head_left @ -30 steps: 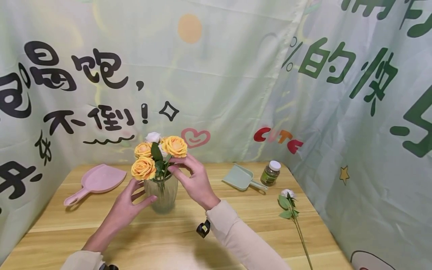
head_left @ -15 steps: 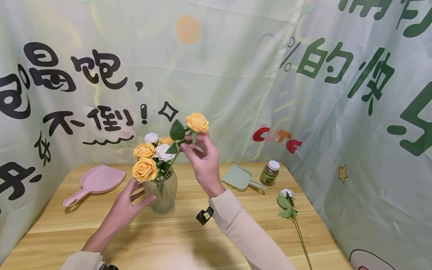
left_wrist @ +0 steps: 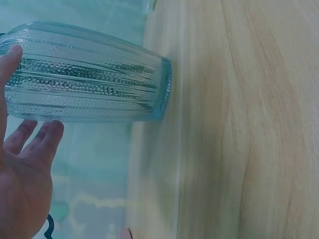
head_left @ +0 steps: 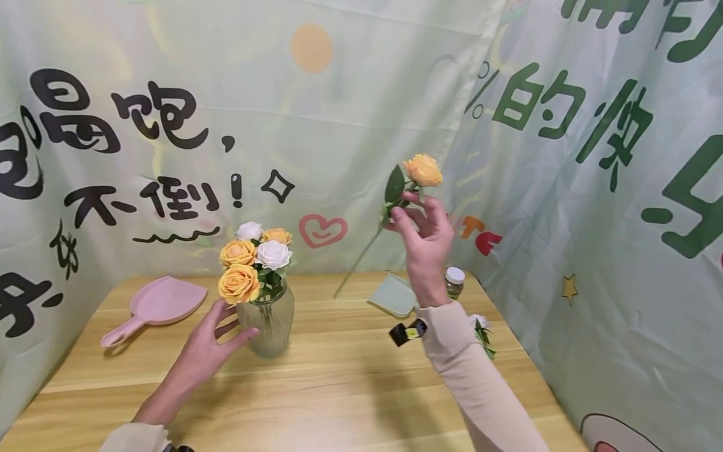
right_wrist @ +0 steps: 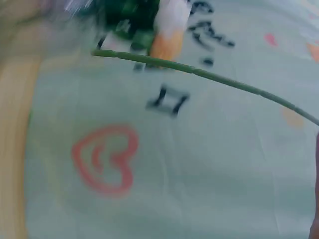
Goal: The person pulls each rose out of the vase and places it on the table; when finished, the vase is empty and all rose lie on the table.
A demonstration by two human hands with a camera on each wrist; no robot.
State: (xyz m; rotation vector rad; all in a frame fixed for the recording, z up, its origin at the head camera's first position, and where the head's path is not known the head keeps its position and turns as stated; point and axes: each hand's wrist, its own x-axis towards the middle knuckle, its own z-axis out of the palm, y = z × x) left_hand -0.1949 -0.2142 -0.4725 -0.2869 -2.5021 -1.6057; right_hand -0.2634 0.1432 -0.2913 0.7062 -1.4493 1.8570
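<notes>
A yellow rose point(head_left: 423, 170) with a long green stem point(right_wrist: 219, 77) is raised above the table. My right hand point(head_left: 427, 248) pinches it just under the bloom, and the stem slants down to the left. Left of centre stands a ribbed glass vase point(head_left: 268, 329), holding several yellow roses point(head_left: 238, 284) and white roses point(head_left: 274, 255). Around the vase's left side my left hand point(head_left: 211, 342) is placed, thumb at the front and fingers at the side. The left wrist view shows the vase point(left_wrist: 94, 79) with fingertips against it.
A pink dustpan point(head_left: 166, 301) lies at the back left. Toward the back right are a pale green dustpan point(head_left: 393, 296) and a white-capped jar point(head_left: 454, 279), partly behind my right arm. A white rose point(head_left: 480, 323) lies at the right, its stem hidden by the sleeve.
My right hand has drawn the yellow rose up out of the vase and carried it to the right. The left hand stays at the vase.
</notes>
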